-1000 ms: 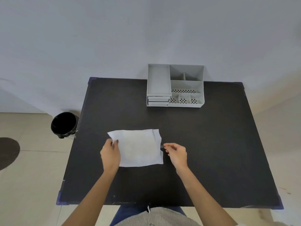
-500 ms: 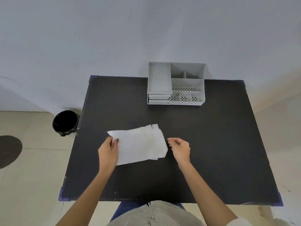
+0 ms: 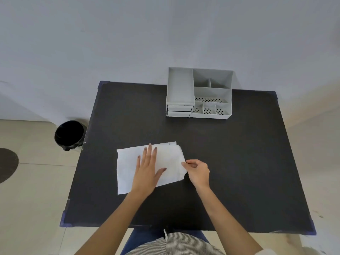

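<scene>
Head view: white paper towel (image 3: pixel 127 162) lay on the black table (image 3: pixel 239 162).
Left hand (image 3: pixel 147 168): grip released, fingers straight, pressed flat on towel's middle.
Right hand (image 3: pixel 197 172): grip pinched the towel's right edge.

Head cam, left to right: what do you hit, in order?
In order: dark floor patch → bin → left hand, flat on the cloth → right hand, pinching the cloth's edge. Organizer skipped: it overlaps the right hand.
</scene>
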